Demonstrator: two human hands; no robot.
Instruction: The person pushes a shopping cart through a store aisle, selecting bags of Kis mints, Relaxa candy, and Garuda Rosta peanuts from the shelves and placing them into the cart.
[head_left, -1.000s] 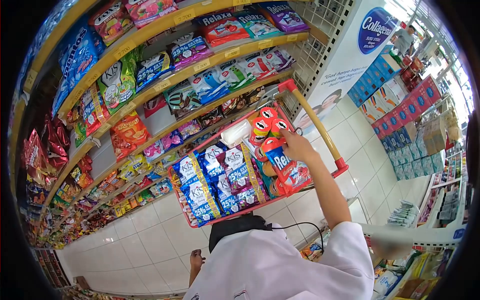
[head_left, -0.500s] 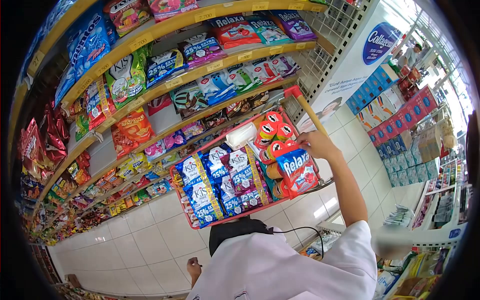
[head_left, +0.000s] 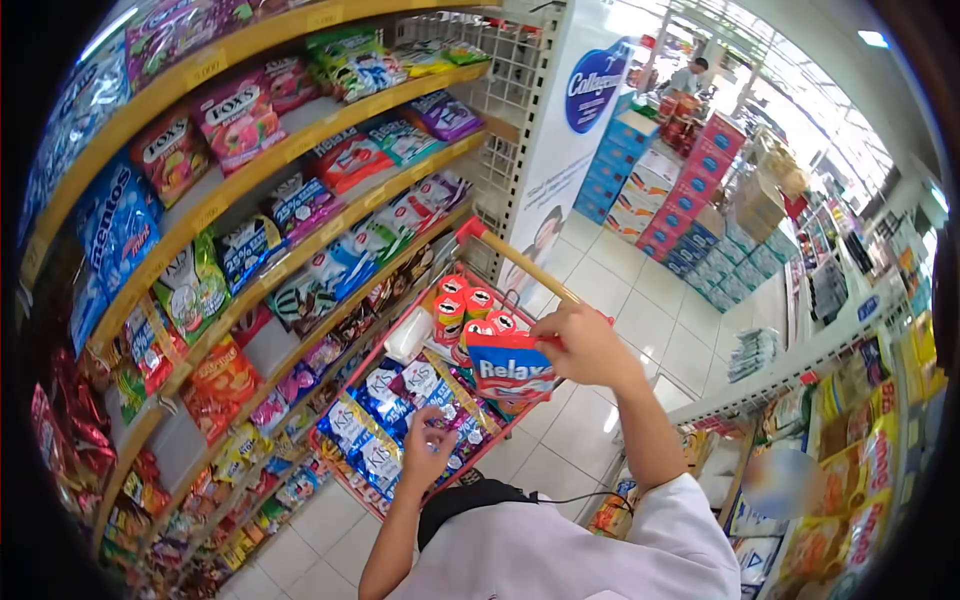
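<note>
My right hand [head_left: 580, 345] pinches the top edge of a red and blue Relaxa candy bag [head_left: 503, 375], holding it over the right side of a red-rimmed shopping cart [head_left: 322, 447]. My left hand [head_left: 428, 452] hovers over the cart's near side with fingers apart, holding nothing. Beneath it lie blue and purple KIS mint candy bags [head_left: 362, 432], some partly hidden by the hand. Several red-lidded chip cans [head_left: 450, 287] stand at the cart's far end, the nearer ones partly covered by the Relaxa bag. Beside them lies a white packet [head_left: 408, 335].
Curved shelves [head_left: 290, 155] of bagged candy rise close on the left. The cart's yellow handle [head_left: 530, 272] extends near my right hand. Stacked boxes [head_left: 685, 200] stand on the tiled floor beyond a Collagena sign [head_left: 597, 90]. A person [head_left: 688, 78] is in the background. Snack racks [head_left: 860, 440] line the right.
My left hand has come up from beside my body to over the cart. The Relaxa bag is still in my right hand, now tilted more toward upright. The view has turned rightward.
</note>
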